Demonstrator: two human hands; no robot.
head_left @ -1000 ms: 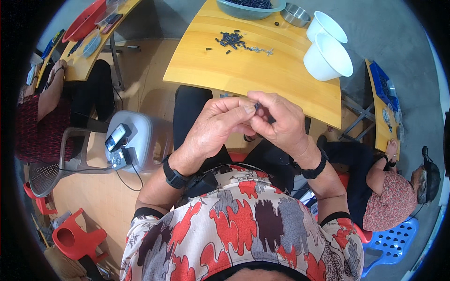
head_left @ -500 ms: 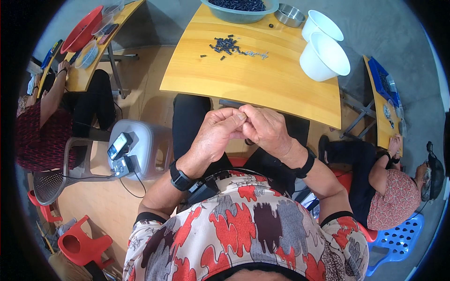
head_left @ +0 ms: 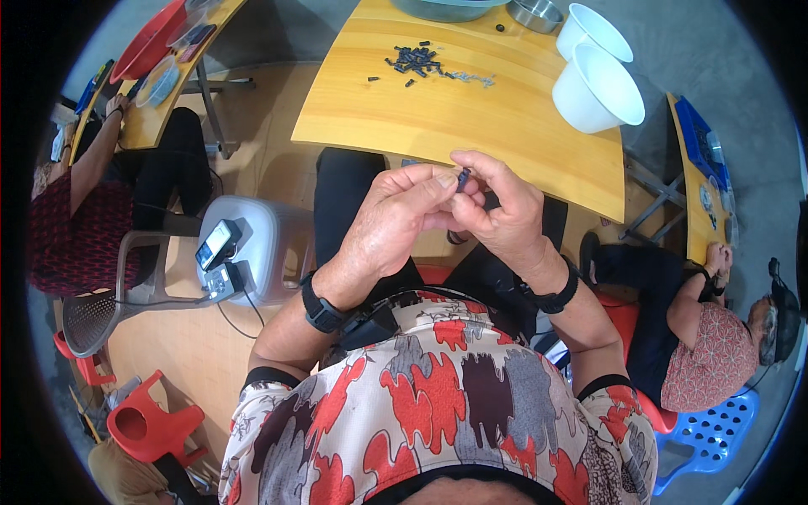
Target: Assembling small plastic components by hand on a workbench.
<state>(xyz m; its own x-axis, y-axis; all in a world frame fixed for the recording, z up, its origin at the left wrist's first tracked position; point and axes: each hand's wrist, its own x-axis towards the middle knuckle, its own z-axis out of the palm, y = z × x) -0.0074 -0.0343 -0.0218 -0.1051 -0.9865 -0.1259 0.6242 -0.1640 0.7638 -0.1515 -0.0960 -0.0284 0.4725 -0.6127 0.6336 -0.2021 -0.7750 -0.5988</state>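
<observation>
Both my hands are raised in front of me, just off the table's near edge. Between the thumb and fingers of my left hand [head_left: 391,215] is a small dark cylindrical piece [head_left: 463,179], held tilted. My right hand [head_left: 509,206] is close around it, its thumb and index finger spread apart and its other fingers curled behind the piece. Whether those curled fingers touch it, I cannot tell. On the wooden table [head_left: 362,114] beyond lies a loose pile of similar dark pieces [head_left: 414,61], with a scatter of tiny pale bits [head_left: 471,78] beside it.
Two white tubs [head_left: 598,88] stand at the table's right, near a metal bowl [head_left: 535,14] and a large basin [head_left: 450,8]. A grey stool [head_left: 252,278] with devices and cables is at my left. People sit at side tables on both sides.
My hands were pressed together with the piece hidden. Now my right index finger and thumb have spread, and the dark piece shows in my left fingers. The view has shifted slightly.
</observation>
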